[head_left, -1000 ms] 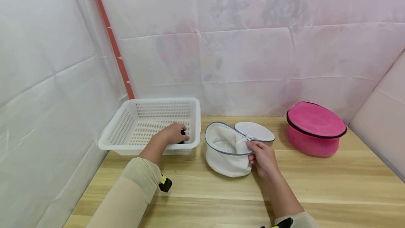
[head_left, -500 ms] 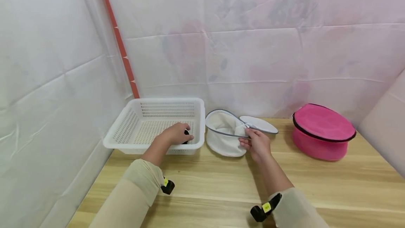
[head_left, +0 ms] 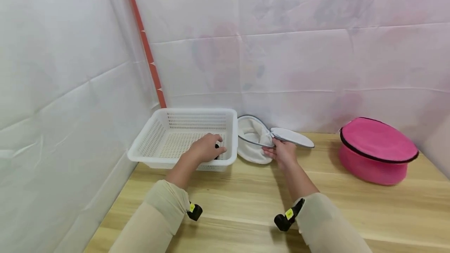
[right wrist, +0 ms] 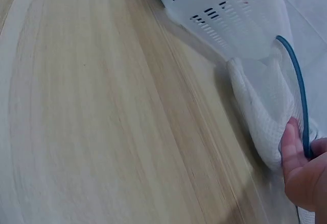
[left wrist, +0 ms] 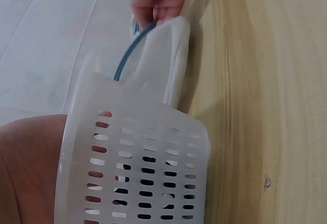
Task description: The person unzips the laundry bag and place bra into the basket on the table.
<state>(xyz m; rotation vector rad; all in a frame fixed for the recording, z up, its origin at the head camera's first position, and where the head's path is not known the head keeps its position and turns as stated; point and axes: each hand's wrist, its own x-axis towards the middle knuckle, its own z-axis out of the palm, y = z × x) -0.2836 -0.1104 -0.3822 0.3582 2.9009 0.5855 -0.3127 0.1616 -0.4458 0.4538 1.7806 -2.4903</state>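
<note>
My left hand [head_left: 206, 148] was in the basket [head_left: 200, 111], my right hand [head_left: 285, 152] on the white bag [head_left: 253, 154]

Small yellow labels [head_left: 289, 214] showed on the black wrist cameras [head_left: 281, 223], their marks too small for me to read. The counter [head_left: 239, 210] had a pale wood grain. Behind it hung white sheeting [head_left: 281, 61] with faded flowers and creases, and a red strip [head_left: 145, 46] ran down near the corner. My left fingers were curled round a black item [head_left: 216, 150], mostly hidden. My right fingers pinched the bag's blue-edged rim, just beside the basket; its lid [head_left: 295, 136] lay folded back to the right. A pink bag [head_left: 379, 139] sat farther right.
</note>
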